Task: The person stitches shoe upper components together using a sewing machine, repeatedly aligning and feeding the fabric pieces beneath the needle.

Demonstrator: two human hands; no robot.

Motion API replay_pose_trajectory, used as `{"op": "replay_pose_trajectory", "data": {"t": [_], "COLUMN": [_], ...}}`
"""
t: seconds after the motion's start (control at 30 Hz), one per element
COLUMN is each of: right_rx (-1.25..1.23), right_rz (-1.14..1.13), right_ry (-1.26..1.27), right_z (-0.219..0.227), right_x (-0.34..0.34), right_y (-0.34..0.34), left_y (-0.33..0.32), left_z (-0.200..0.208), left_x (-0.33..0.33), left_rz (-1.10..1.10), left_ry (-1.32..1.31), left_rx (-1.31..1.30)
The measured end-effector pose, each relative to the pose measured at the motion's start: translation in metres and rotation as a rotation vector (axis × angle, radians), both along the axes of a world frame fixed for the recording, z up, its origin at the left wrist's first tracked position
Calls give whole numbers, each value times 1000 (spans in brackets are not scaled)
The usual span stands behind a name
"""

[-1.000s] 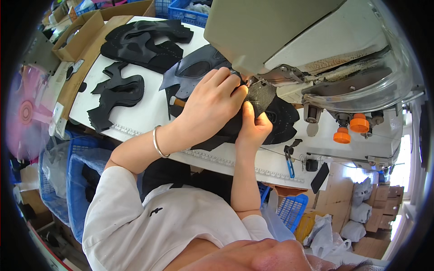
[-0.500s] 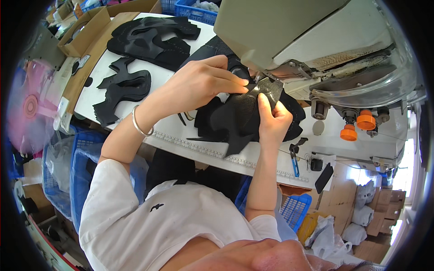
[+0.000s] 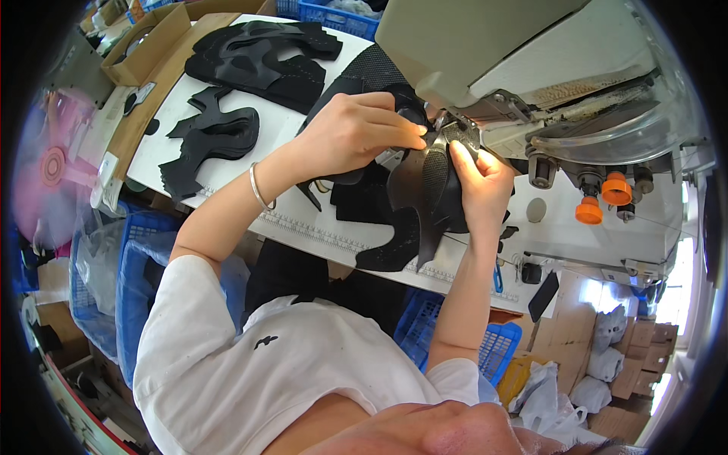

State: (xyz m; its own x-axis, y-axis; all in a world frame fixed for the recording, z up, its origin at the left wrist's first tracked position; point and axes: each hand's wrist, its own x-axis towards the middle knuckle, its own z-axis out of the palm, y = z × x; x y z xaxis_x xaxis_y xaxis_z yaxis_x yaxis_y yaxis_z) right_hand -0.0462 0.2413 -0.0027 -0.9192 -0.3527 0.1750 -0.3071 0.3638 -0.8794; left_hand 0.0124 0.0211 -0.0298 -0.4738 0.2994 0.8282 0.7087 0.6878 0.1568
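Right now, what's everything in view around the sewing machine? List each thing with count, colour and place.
Sewing machine: one, grey-white, upper right on the table.
Black shoe-upper piece: one, held at the machine's needle area.
Stacks of black cut pieces: two, far left of the table.
White table: one, with a ruler strip along its near edge.
Orange knobs: two, under the machine head.
Cardboard box: one, brown, top left.
Blue crates: several, below the table.
Bracelet: one, silver, left wrist.
Left hand: gripping the piece.
Right hand: gripping the piece.
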Motion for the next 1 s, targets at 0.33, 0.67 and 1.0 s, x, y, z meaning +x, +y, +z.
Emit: {"op": "replay_pose_trajectory", "data": {"t": [0.33, 0.67, 1.0], "right_rx": [-76, -289, -342], "right_rz": [-87, -50, 76], "right_ry": [81, 25, -90], "right_z": [-29, -54, -55], "right_x": [-34, 32, 21], "right_y": [17, 60, 67], "left_y": [14, 19, 25], "left_z": [0, -9, -14], "left_x": [10, 39, 38], "left_rz": [159, -5, 1], "left_ry": [163, -101, -9], "left_rx": [-161, -107, -43]}}
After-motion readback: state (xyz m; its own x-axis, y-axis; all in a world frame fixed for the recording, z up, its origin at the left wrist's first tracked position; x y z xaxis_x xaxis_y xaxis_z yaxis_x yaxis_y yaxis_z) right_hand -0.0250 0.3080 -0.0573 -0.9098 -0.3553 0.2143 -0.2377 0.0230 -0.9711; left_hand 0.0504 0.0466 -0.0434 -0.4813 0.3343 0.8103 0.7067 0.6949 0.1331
